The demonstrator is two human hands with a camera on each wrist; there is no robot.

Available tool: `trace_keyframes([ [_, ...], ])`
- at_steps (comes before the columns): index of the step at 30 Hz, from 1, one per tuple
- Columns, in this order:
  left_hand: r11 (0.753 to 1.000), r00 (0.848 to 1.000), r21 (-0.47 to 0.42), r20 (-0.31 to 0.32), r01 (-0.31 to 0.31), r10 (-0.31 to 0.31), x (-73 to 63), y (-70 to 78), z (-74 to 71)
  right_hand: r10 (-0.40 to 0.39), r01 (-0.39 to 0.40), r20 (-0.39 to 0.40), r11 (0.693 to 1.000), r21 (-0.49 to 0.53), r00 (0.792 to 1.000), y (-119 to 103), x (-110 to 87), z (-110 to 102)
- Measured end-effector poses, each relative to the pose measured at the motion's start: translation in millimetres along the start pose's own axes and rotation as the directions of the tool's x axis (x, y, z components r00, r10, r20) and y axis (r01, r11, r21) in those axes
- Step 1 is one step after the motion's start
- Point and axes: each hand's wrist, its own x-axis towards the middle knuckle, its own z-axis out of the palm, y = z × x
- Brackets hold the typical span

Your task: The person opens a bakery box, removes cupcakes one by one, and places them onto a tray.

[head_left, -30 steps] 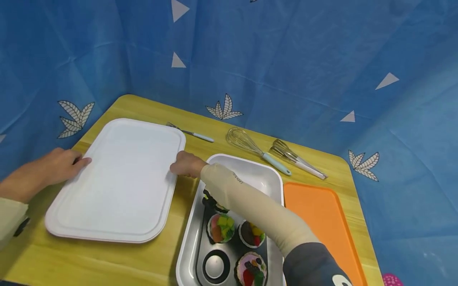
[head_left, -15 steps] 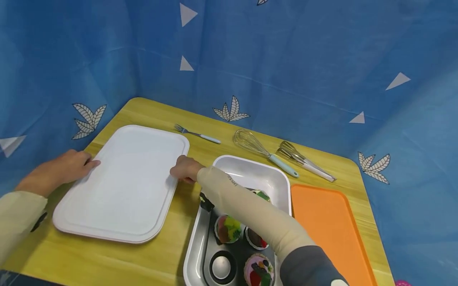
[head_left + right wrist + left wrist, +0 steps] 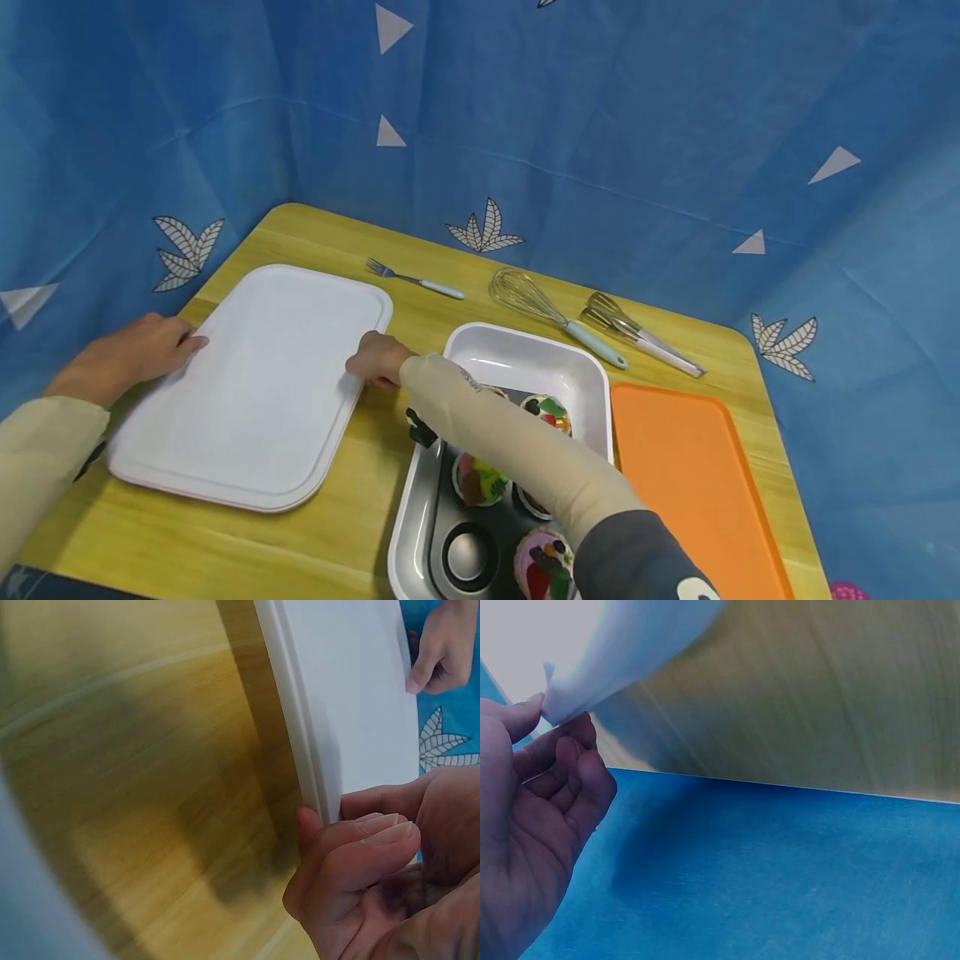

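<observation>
Both grips are clamped on the white tray (image 3: 262,392), one at each long side: the left hand (image 3: 150,346) pinches the left edge between thumb and forefinger, its other fingers curled in, and the right hand (image 3: 377,358) pinches the right edge, thumb on top and fingertip beneath. The tray lies face-up across the left part of the bench (image 3: 322,550), raised from the wood at the gripped edges, a shadow showing below; whether any other edge touches down cannot be told.

Right of it stands a deep silvery pan (image 3: 525,358), partly covered by the right sleeve (image 3: 525,450). Inside the pan sits a dark muffin tin (image 3: 454,518) holding decorated cupcakes (image 3: 536,571). Just beside the pan, on its right, lies an orange tray (image 3: 675,475). Along the far side are a fork (image 3: 442,289), a whisk (image 3: 592,342) with a pale handle, and a white-handled metal utensil (image 3: 652,343). Blue cloth (image 3: 600,125) with white triangles and leaves hangs behind.
</observation>
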Motion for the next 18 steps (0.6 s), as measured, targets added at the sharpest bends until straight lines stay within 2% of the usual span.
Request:
trace_keyframes([
  [6, 0.999, 0.998, -0.029, 0.053, 0.025, -0.024, -5.2, -2.5, 6.0, 0.037, -0.037, 0.011, 0.999, 0.007, 0.999, -2.7, 0.9, 8.3],
  [13, 0.997, 0.998, -0.069, 0.046, 0.047, -0.044, -8.1, -5.2, 11.0, 0.046, -0.046, 0.018, 0.999, 0.020, 0.999, -3.1, 1.5, 13.0],
  [18, 0.993, 0.994, -0.087, 0.070, 0.085, -0.079, -7.4, -4.7, 9.7, 0.061, -0.062, 0.029, 0.998, 0.020, 0.998, -1.1, 3.8, 15.0],
])
